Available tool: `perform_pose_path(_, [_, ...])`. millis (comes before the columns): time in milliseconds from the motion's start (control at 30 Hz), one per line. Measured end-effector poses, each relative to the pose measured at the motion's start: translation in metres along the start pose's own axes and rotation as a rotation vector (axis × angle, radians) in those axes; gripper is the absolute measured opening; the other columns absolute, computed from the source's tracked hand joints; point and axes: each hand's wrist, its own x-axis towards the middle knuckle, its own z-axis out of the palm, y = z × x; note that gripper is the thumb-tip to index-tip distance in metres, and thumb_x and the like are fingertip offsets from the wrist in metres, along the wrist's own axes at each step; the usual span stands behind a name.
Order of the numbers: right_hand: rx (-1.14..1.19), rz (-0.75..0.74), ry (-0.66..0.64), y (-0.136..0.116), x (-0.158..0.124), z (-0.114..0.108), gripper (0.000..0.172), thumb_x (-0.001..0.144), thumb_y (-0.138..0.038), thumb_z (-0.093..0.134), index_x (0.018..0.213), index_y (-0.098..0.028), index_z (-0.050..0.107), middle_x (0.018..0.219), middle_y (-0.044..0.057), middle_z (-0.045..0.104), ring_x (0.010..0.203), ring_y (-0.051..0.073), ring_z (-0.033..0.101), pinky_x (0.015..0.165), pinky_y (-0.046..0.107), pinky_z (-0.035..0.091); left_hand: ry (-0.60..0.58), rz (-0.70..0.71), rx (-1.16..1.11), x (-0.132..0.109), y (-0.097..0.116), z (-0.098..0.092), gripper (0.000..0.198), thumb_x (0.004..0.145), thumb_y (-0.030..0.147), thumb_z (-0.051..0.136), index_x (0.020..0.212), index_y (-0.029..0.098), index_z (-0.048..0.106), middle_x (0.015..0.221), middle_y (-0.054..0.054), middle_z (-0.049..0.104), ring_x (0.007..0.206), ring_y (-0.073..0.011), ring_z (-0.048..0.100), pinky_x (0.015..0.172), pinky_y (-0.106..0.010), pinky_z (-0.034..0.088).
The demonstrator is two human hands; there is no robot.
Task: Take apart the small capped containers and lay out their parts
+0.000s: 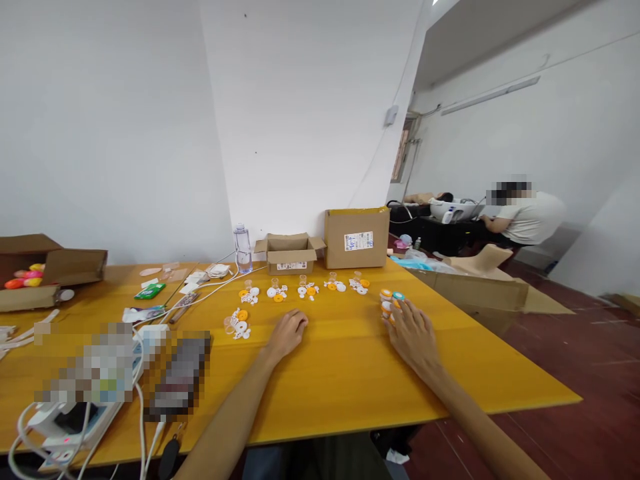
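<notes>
My left hand (289, 333) rests on the table (345, 380) with its fingers curled in, and nothing shows in it. On the right, my right hand (413, 335) reaches forward with fingers stretched out and slightly apart. Its fingertips are at a cluster of small round pieces with white sides and orange or teal tops (399, 295), partly hidden by the hand. Small groups of clear cups, white discs and orange rings (309, 291) lie in a row beyond my hands. Another such group, with an orange ring (242, 315), sits left of my left hand.
A small open carton (290, 252) and a larger closed box (356, 247) stand at the back beside a clear bottle (243, 248). Left are a power strip (100, 427), cables and a phone (181, 373). A person (533, 217) sits in the right background.
</notes>
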Motion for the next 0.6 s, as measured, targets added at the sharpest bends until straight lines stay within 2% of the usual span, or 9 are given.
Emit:
perform_pose_path(167, [0.088,0.017,-0.053,-0.001,0.005,-0.003,0.034,0.095,-0.031,0.039,0.117,-0.018,0.061,0.117,0.017,0.068,0.121,0.031,0.054,0.102,0.046,0.034,-0.010,-0.007,0.032,0.000,-0.003,0.000,0.022,0.090,0.016,0.043,0.084,0.023,0.063,0.089,-0.005,0.065,0.086,-0.0212,0.060,0.079,-0.031,0.045])
perform_pose_path(333, [0.138,-0.027,-0.106,-0.013,0.007,-0.011,0.026,0.095,-0.028,0.042,0.104,-0.021,0.065,0.111,0.016,0.069,0.124,0.032,0.052,0.102,0.047,0.033,0.015,-0.039,0.045,0.001,-0.010,-0.006,0.021,0.090,0.018,0.044,0.083,0.022,0.063,0.089,-0.005,0.065,0.087,-0.0216,0.060,0.079,-0.031,0.045])
perform_pose_path(467, [0.221,-0.145,-0.132,-0.038,0.010,-0.015,0.018,0.095,-0.026,0.045,0.093,-0.022,0.063,0.101,0.013,0.070,0.115,0.030,0.056,0.098,0.043,0.038,0.049,-0.083,-0.006,0.001,-0.008,-0.011,0.020,0.092,0.022,0.044,0.084,0.022,0.062,0.087,-0.005,0.065,0.084,-0.0207,0.060,0.078,-0.031,0.045])
perform_pose_path(600, [0.398,-0.214,-0.225,-0.081,0.018,-0.015,0.014,0.094,-0.027,0.048,0.097,-0.022,0.061,0.098,0.011,0.069,0.102,0.027,0.061,0.089,0.039,0.045,0.003,-0.047,-0.126,-0.001,0.005,-0.013,0.019,0.091,0.034,0.051,0.098,0.021,0.062,0.088,-0.003,0.066,0.077,-0.0184,0.060,0.073,-0.029,0.046])
